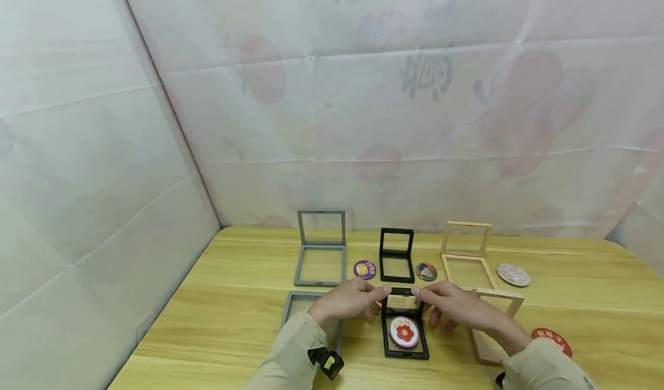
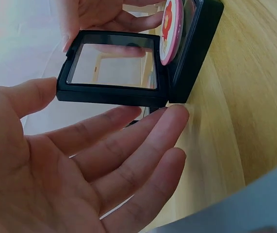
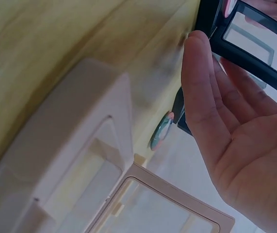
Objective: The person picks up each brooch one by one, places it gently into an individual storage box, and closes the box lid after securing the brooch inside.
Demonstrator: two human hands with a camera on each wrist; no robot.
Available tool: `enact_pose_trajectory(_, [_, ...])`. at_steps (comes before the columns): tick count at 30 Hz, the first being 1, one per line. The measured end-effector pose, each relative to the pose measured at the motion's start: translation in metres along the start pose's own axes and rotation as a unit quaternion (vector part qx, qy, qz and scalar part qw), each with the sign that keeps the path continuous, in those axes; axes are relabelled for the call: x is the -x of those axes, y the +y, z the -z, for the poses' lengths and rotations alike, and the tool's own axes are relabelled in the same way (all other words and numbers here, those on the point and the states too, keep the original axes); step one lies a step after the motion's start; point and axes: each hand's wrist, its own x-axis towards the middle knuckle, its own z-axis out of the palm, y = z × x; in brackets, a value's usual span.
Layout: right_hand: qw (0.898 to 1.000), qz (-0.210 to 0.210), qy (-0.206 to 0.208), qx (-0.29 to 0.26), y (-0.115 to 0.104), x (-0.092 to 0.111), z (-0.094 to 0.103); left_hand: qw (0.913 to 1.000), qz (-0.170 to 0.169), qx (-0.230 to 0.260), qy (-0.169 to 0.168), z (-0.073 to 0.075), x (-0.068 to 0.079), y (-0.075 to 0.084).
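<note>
- Left hand (image 1: 346, 302): unclenched, fingers extended and spread; its thumb touches one corner of the top edge of the raised lid (image 1: 401, 291).
- Right hand (image 1: 464, 306): likewise unclenched, with thumb at the opposite corner of that edge (whether any other fingertip makes contact cannot be told).
- Near black frame (image 1: 407, 355): stands on the wooden table (image 1: 233, 321) between the hands, lower half flat, lid tilted up at the far side.
- Flower badge (image 1: 404, 332): white with a red flower and pink rim, on the lower half of that frame.
- Left side: near grey frame (image 1: 311, 293), partly covered by the left arm; far grey frame (image 1: 320, 284) behind it, lid raised.
- Behind the hands: far black frame (image 1: 397, 279), between a purple badge (image 1: 365, 269) and a dark multicoloured badge (image 1: 426, 272).
- Right side: near beige frame (image 1: 498, 293), partly hidden by the right arm; far yellowish frame (image 1: 465, 224); lilac badge (image 1: 513, 275); red badge (image 1: 552, 343).
</note>
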Motion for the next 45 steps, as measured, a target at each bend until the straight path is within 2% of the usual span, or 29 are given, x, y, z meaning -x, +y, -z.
enact_pose_trajectory(6, [1.000,0.004,-0.010,-0.008,0.002,0.000,0.001,0.9992,-0.003,0.018,-0.035,0.001,-0.002,0.000])
enact_pose_trajectory(11, [0.999,0.026,-0.027,-0.014,0.007,-0.001,0.003,0.9980,-0.003,-0.003,-0.062,0.004,-0.002,0.000])
enact_pose_trajectory(14, [0.998,0.050,-0.046,-0.006,0.020,-0.006,0.007,0.9971,0.009,-0.017,-0.073,0.005,-0.001,0.000])
enact_pose_trajectory(18, [0.996,0.052,-0.067,0.015,0.044,-0.017,0.013,0.9950,0.028,-0.047,-0.083,0.007,0.000,0.002])
enact_pose_trajectory(24, [0.996,0.056,-0.075,0.002,0.070,-0.026,0.015,0.9915,0.023,-0.072,-0.106,0.008,0.002,0.004])
enact_pose_trajectory(27, [0.994,0.063,-0.083,0.015,0.064,-0.021,0.014,0.9895,0.017,-0.079,-0.120,0.008,0.001,0.004])
enact_pose_trajectory(32, [0.994,0.079,-0.078,0.011,0.028,-0.004,0.005,0.9866,0.010,-0.096,-0.132,0.009,0.001,0.005])
enact_pose_trajectory(35, [0.994,0.083,-0.073,0.003,0.015,0.002,0.001,0.9853,0.005,-0.105,-0.134,0.008,0.000,0.005])
enact_pose_trajectory(45, [0.989,0.133,-0.063,0.027,0.017,0.003,-0.003,0.9790,-0.010,-0.156,-0.131,0.007,0.003,0.006])
